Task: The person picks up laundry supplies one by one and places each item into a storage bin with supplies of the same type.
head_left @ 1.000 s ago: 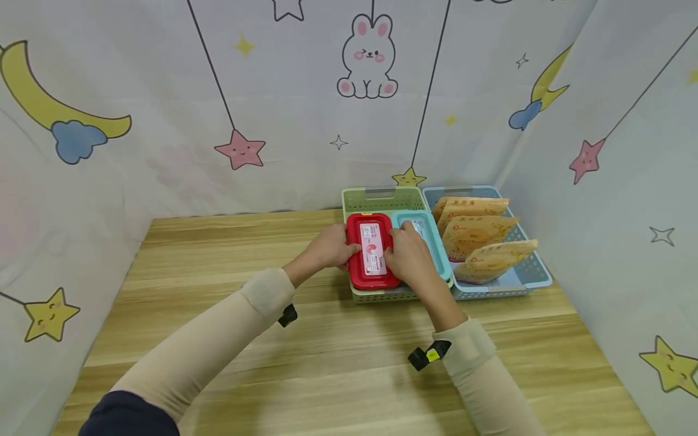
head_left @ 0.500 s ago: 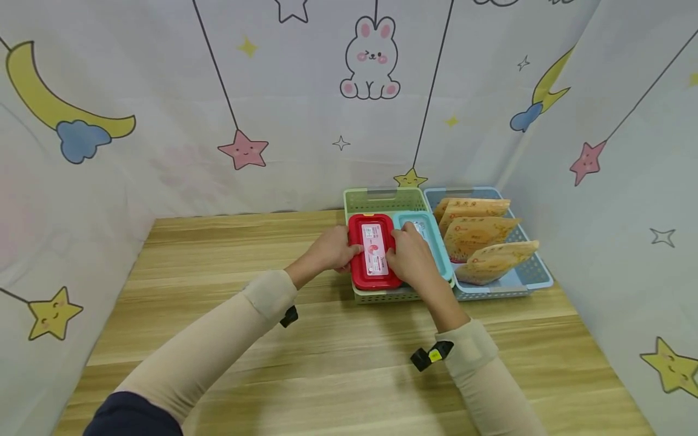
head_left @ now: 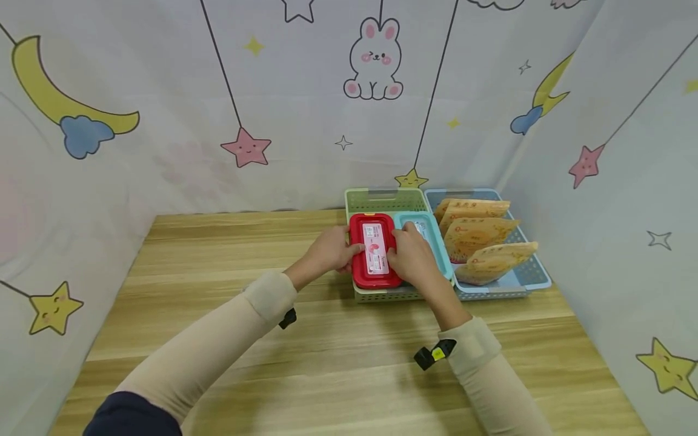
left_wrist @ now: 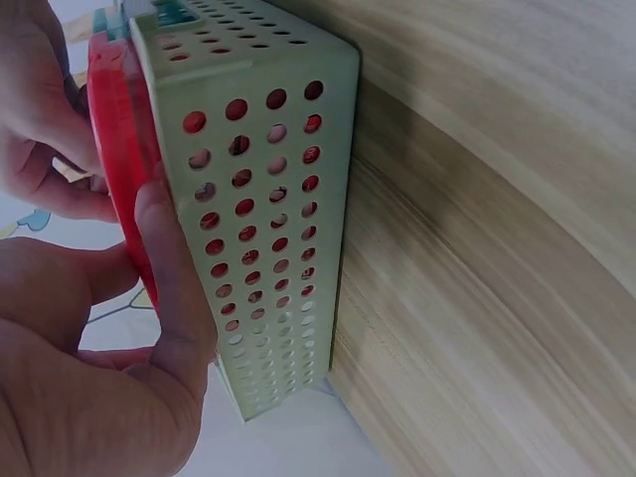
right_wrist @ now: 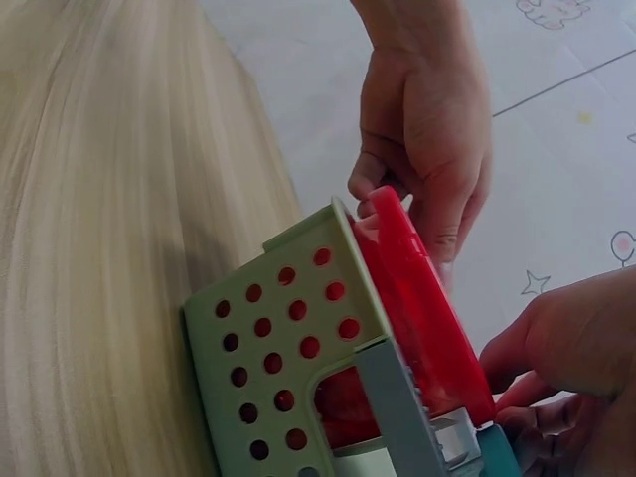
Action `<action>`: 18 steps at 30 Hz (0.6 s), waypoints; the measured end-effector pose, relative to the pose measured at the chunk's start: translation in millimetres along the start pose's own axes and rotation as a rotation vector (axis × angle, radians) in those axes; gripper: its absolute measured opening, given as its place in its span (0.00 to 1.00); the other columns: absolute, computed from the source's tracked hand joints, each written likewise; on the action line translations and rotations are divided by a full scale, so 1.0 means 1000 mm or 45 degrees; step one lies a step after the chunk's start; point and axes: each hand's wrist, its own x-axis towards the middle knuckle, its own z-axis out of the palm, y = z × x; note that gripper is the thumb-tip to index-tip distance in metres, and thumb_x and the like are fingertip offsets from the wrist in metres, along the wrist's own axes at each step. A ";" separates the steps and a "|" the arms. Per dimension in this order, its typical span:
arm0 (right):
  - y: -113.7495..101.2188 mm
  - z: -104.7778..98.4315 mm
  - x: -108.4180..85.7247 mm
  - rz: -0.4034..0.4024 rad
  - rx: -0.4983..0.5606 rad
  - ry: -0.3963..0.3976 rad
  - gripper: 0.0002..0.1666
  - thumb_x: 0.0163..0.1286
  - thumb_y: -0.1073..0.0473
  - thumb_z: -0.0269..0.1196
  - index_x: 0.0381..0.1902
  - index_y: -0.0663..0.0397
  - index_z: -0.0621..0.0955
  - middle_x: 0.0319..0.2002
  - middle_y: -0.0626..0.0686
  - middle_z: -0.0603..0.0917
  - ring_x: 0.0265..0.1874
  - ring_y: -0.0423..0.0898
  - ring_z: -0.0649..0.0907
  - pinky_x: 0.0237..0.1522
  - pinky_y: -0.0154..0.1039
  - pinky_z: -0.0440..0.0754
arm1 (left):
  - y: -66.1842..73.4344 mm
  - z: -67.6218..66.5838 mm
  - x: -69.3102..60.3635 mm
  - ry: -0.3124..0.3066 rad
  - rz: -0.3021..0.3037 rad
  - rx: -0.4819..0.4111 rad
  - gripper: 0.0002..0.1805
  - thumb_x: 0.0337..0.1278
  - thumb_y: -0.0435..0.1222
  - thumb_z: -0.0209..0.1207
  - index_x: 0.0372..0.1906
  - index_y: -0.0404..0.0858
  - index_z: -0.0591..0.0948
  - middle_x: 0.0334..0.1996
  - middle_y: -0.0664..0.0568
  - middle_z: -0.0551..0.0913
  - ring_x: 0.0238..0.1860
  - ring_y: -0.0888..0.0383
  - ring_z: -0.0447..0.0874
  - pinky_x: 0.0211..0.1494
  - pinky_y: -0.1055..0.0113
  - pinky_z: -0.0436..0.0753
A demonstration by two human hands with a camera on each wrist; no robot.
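Observation:
A red lidded box with a pink-and-white label sits in the left part of the green perforated basket. My left hand grips its left edge, the thumb on top of the lid and fingers below the rim, as the left wrist view shows. On the opposite edge my right hand pinches the red box where it meets a turquoise lidded box. That hand covers part of the turquoise lid. Red shows through the holes of the basket wall in the left wrist view.
Right of the green basket, touching it, stands a blue basket with several upright tan packets. Both are at the back of the wooden table, close to the patterned curtain. Another curtain hangs along the right side.
The head view has shifted slightly. Both hands keep their hold on the red box, which stays in the same place in the basket.

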 end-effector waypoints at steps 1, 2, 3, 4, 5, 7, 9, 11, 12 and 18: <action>0.001 0.000 0.000 -0.006 -0.004 0.011 0.25 0.73 0.62 0.66 0.63 0.71 0.82 0.53 0.64 0.78 0.44 0.57 0.81 0.49 0.52 0.87 | 0.000 0.001 0.000 0.009 0.014 0.035 0.25 0.79 0.40 0.62 0.69 0.29 0.73 0.23 0.44 0.87 0.31 0.40 0.92 0.36 0.56 0.90; 0.002 0.001 -0.001 -0.014 -0.007 0.027 0.24 0.73 0.62 0.65 0.63 0.71 0.82 0.53 0.65 0.77 0.44 0.57 0.81 0.49 0.53 0.86 | 0.000 0.002 0.000 0.018 0.027 0.074 0.25 0.79 0.41 0.61 0.68 0.30 0.74 0.22 0.45 0.86 0.31 0.41 0.92 0.33 0.59 0.89; 0.003 0.002 -0.001 -0.017 -0.007 0.040 0.24 0.73 0.62 0.65 0.62 0.71 0.82 0.53 0.65 0.77 0.44 0.57 0.81 0.48 0.52 0.86 | -0.001 0.002 0.000 0.028 0.040 0.119 0.25 0.79 0.42 0.61 0.67 0.30 0.74 0.22 0.46 0.86 0.30 0.42 0.92 0.30 0.62 0.86; 0.004 0.002 -0.002 -0.020 -0.008 0.054 0.24 0.73 0.62 0.64 0.62 0.71 0.82 0.53 0.65 0.77 0.44 0.57 0.82 0.48 0.53 0.86 | -0.001 0.002 0.001 0.036 0.049 0.157 0.25 0.79 0.44 0.61 0.67 0.31 0.75 0.21 0.46 0.86 0.30 0.44 0.92 0.27 0.65 0.83; 0.004 0.003 -0.002 -0.025 -0.004 0.067 0.24 0.73 0.62 0.64 0.62 0.71 0.82 0.53 0.65 0.77 0.44 0.57 0.82 0.48 0.53 0.86 | -0.003 0.002 0.001 0.046 0.054 0.191 0.26 0.78 0.45 0.62 0.68 0.32 0.75 0.21 0.47 0.86 0.29 0.45 0.92 0.25 0.67 0.79; 0.004 0.003 -0.003 -0.027 0.015 0.072 0.25 0.74 0.61 0.65 0.64 0.71 0.81 0.53 0.66 0.77 0.46 0.57 0.82 0.48 0.53 0.86 | -0.006 0.002 0.001 0.066 0.052 0.248 0.29 0.78 0.47 0.62 0.71 0.33 0.74 0.21 0.49 0.86 0.27 0.49 0.90 0.23 0.68 0.74; 0.004 0.003 -0.004 -0.025 0.029 0.059 0.28 0.74 0.58 0.67 0.66 0.71 0.80 0.55 0.66 0.78 0.47 0.57 0.82 0.49 0.53 0.87 | -0.009 0.001 0.001 0.090 0.058 0.284 0.30 0.77 0.48 0.62 0.72 0.34 0.74 0.21 0.49 0.86 0.24 0.52 0.88 0.23 0.67 0.73; 0.002 0.001 -0.005 -0.036 0.033 0.033 0.31 0.75 0.55 0.67 0.68 0.70 0.78 0.56 0.67 0.78 0.49 0.58 0.82 0.51 0.54 0.87 | -0.012 0.001 0.000 0.122 0.071 0.328 0.28 0.77 0.49 0.61 0.68 0.35 0.77 0.21 0.51 0.85 0.22 0.55 0.84 0.23 0.67 0.73; 0.001 -0.001 -0.006 -0.041 0.035 0.012 0.33 0.75 0.54 0.68 0.69 0.69 0.77 0.57 0.67 0.78 0.49 0.58 0.82 0.52 0.54 0.87 | -0.012 0.000 -0.001 0.134 0.080 0.351 0.26 0.77 0.50 0.61 0.66 0.35 0.78 0.22 0.52 0.84 0.22 0.57 0.82 0.24 0.66 0.74; -0.002 -0.020 -0.011 -0.155 0.016 -0.127 0.37 0.76 0.50 0.67 0.74 0.65 0.74 0.58 0.66 0.80 0.50 0.58 0.82 0.53 0.56 0.85 | -0.006 -0.012 -0.011 0.051 0.144 0.426 0.28 0.78 0.51 0.59 0.65 0.32 0.79 0.25 0.53 0.82 0.26 0.59 0.78 0.34 0.62 0.81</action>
